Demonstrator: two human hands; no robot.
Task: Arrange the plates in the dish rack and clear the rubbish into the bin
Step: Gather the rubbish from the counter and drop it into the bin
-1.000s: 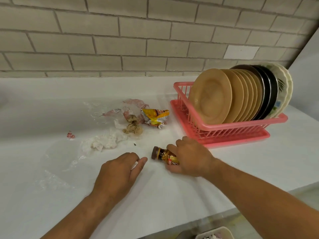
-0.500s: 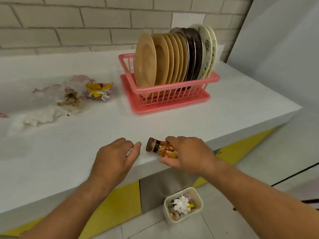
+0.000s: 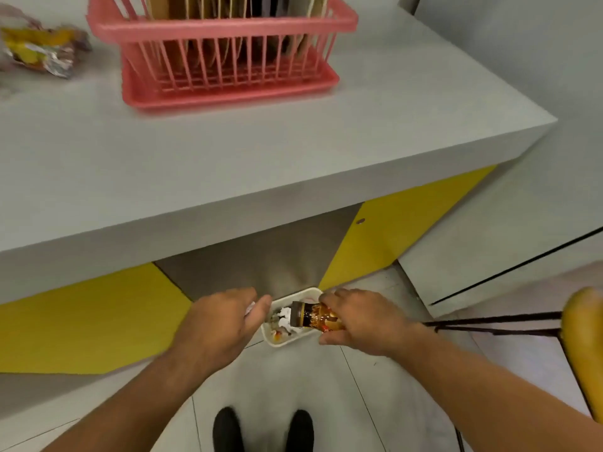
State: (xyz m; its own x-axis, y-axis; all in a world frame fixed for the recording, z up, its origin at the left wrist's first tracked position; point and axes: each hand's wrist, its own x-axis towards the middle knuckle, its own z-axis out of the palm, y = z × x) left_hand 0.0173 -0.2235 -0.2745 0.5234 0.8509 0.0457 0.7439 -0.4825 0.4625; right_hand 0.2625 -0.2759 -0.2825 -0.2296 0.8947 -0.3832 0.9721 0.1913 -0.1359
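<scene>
My right hand [image 3: 360, 321] grips a small brown bottle [image 3: 311, 316] with a dark cap, held on its side right over the white bin [image 3: 290, 340] on the floor. My left hand [image 3: 222, 324] is closed around a small white scrap [image 3: 250, 309] at the bin's left rim. The bin holds white paper and other rubbish. On the counter above, a pink dish rack [image 3: 225, 57] holds several plates [image 3: 195, 8] standing on edge, tan and dark; their tops are cut off by the frame.
A crumpled yellow and silver wrapper [image 3: 36, 52] lies on the grey counter [image 3: 228, 151] left of the rack. Yellow panels sit under the counter. My shoes [image 3: 261, 429] stand on the tiled floor. A yellow chair edge [image 3: 584, 350] is at the right.
Both hands left the counter and dropped to the bin on the floor, carrying the bottle and the scrap. My view tilted downward.
</scene>
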